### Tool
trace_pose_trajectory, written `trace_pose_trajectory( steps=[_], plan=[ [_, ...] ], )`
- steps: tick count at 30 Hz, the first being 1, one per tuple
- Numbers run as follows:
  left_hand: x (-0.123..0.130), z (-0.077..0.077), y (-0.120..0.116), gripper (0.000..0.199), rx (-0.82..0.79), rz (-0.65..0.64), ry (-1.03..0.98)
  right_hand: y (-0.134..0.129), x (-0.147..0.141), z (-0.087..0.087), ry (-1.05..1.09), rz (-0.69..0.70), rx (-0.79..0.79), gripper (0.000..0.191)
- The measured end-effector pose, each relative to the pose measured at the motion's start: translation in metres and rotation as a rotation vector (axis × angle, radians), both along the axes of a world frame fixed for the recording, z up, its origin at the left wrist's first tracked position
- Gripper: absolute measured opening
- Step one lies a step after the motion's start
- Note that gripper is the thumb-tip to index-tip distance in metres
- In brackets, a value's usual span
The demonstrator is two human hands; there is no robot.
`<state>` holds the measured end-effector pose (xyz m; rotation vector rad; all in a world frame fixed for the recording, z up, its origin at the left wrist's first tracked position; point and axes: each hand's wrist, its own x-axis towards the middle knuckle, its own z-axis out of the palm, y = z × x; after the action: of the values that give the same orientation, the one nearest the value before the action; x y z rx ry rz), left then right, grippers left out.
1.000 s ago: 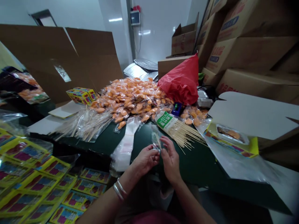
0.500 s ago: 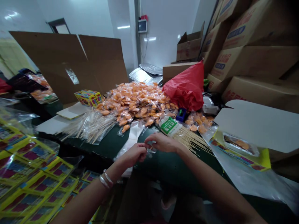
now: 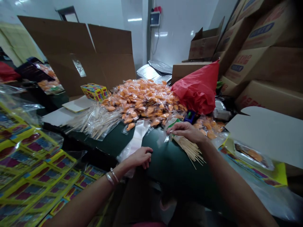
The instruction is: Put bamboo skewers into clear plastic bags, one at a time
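Observation:
My left hand [image 3: 141, 157] hangs low over the table's front edge, fingers loosely bent, with nothing visible in it. Beneath and beside it runs a strip of white and clear plastic bags [image 3: 137, 137]. My right hand [image 3: 187, 130] pinches a small clear plastic bag [image 3: 163, 137], blurred by motion; whether anything is inside I cannot tell. Behind that hand lies a bundle of thin bamboo sticks [image 3: 189, 148] in a green-and-white wrapper, partly covered by my fingers. Farther back rises a large heap of orange pieces in clear wrappers [image 3: 144, 97].
More wooden sticks in clear plastic [image 3: 99, 121] lie left. A red plastic bag [image 3: 199, 88] stands beside the heap near a small blue object [image 3: 189, 116]. An open yellow box [image 3: 255, 160] lies right. Packed yellow boxes [image 3: 30, 170] crowd the lower left; cartons [image 3: 272, 66] are stacked right.
My hands were together over the table's front; now they are apart. The right has moved right and up to the bamboo sticks with the clear bag. The view has shifted slightly.

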<state>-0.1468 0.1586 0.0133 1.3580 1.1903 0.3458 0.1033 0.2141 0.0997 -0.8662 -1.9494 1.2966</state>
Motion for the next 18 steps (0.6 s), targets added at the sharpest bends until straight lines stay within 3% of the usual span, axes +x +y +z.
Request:
trace_pose_trajectory(
  steps=[3,6,8,10,12,14,16,18],
  plan=[
    [-0.002,0.001,0.001,0.047,0.002,0.004,-0.028,-0.005,0.008,0.003,0.086,-0.027,-0.047,0.017],
    [-0.009,0.014,0.003,0.037,0.102,0.188,-0.137,-0.009,0.001,-0.001,0.029,0.074,-0.089,0.018],
    [-0.012,0.031,0.002,0.036,0.098,0.289,-0.357,-0.011,-0.007,-0.005,-0.006,0.121,-0.085,0.019],
    [-0.012,0.046,0.001,0.042,0.0,0.284,-0.565,-0.012,-0.014,-0.007,-0.019,0.158,-0.077,0.019],
    [-0.006,0.053,-0.001,0.051,-0.071,0.213,-0.628,-0.012,-0.019,-0.01,-0.023,0.185,-0.075,0.018],
    [0.003,0.05,-0.002,0.053,-0.047,0.165,-0.582,-0.011,-0.022,-0.012,-0.035,0.193,-0.066,0.018],
    [0.012,0.039,0.0,0.042,0.065,0.139,-0.456,-0.011,-0.02,-0.013,-0.04,0.176,-0.049,0.017],
    [0.018,0.025,0.001,0.03,0.292,0.119,-0.134,-0.012,-0.011,-0.009,-0.008,0.115,-0.026,0.016]
  ],
)
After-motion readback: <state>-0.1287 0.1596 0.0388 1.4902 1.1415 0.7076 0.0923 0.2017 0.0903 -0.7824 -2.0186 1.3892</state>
